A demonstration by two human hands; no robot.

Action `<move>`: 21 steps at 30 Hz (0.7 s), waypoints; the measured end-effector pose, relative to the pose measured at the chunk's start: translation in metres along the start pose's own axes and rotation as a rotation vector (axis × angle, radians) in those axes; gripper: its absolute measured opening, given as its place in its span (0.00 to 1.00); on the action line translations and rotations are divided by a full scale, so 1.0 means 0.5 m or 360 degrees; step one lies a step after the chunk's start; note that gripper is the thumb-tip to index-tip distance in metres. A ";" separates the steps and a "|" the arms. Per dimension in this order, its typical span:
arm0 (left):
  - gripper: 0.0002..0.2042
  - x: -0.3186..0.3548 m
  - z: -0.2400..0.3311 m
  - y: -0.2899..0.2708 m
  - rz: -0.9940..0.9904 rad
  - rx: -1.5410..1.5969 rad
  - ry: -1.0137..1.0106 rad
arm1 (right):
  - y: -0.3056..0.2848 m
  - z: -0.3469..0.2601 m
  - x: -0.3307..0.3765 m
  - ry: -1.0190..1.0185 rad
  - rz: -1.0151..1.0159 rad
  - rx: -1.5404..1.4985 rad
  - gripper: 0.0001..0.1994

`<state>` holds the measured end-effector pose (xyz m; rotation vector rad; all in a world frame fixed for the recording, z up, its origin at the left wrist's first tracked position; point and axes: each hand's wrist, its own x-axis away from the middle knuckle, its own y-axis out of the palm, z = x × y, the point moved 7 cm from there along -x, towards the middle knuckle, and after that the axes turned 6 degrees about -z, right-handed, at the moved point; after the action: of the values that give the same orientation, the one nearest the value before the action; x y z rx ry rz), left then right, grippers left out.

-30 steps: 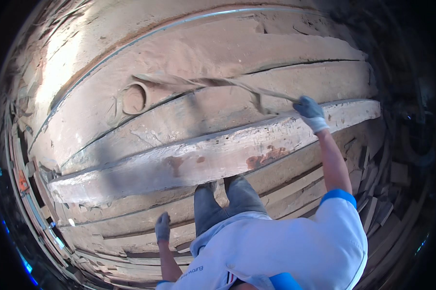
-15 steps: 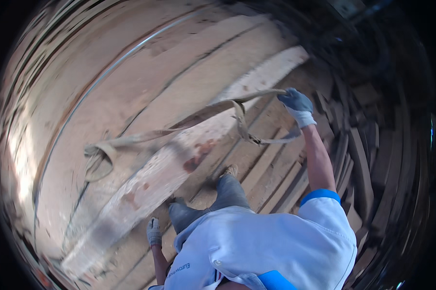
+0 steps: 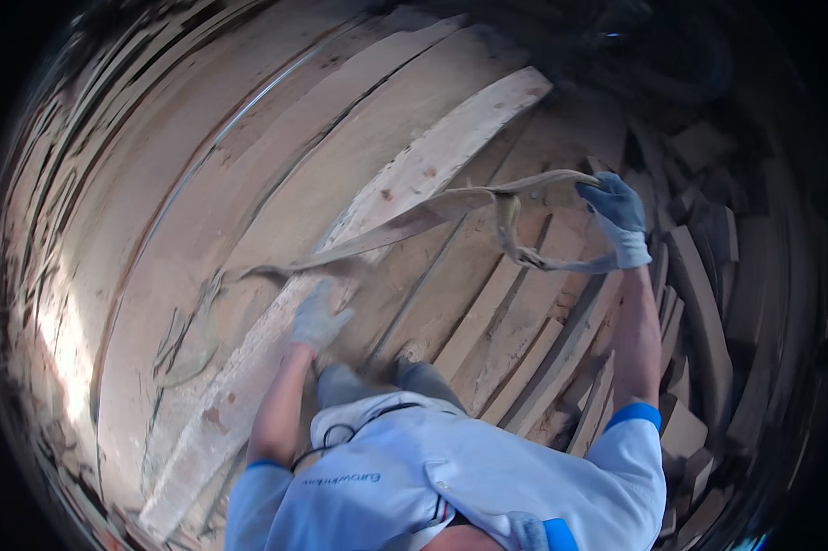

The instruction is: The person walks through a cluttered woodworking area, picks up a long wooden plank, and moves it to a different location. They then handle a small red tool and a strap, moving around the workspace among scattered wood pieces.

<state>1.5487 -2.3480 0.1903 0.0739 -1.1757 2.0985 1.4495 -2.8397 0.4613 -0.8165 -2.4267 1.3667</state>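
Observation:
A long beige webbing strap (image 3: 423,217) runs from my right hand across the boards to the left. My right hand (image 3: 619,213), in a grey-blue glove, is raised and closed on the strap's looped end. Part of that loop hangs below the hand, with a knot or joint in it. My left hand (image 3: 318,319), in a pale glove, reaches over a light, rough-edged plank (image 3: 400,184), just below the strap. Its fingers are stretched out with the thumb apart, holding nothing. The strap's far-left end lies slack and twisted on the boards, somewhat blurred.
Wide wooden slabs (image 3: 193,239) lie side by side to the left, a thin bright strip among them. Narrow timber pieces (image 3: 524,372) lie by my feet. Stacked offcuts (image 3: 703,275) are piled at the right. The upper right is dark.
My left hand has come up from beside my body to over the plank. My right hand has moved right with the strap, drawing it straighter and pulling its left part in.

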 end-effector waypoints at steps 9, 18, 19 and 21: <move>0.33 -0.138 -0.032 0.142 -0.0456 0.0115 -0.0208 | 0.103 -0.038 -0.244 -0.0192 -0.0359 -0.0451 0.09; 0.28 -0.319 -0.242 0.272 -0.0460 0.0820 -0.0768 | 0.314 -0.455 -0.662 -0.0954 -0.0637 -0.0374 0.10; 0.29 -0.319 -0.250 0.285 -0.0445 0.0902 -0.0885 | 0.347 -0.513 -0.701 -0.1183 -0.0716 -0.0327 0.11; 0.30 -0.330 -0.276 0.275 -0.0327 0.0970 -0.1072 | 0.421 -0.589 -0.816 -0.0938 -0.0797 -0.0533 0.11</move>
<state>1.6258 -2.3798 -0.0509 1.2031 -0.7699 2.2276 1.9915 -2.7797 0.4669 0.1999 -3.0577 1.1197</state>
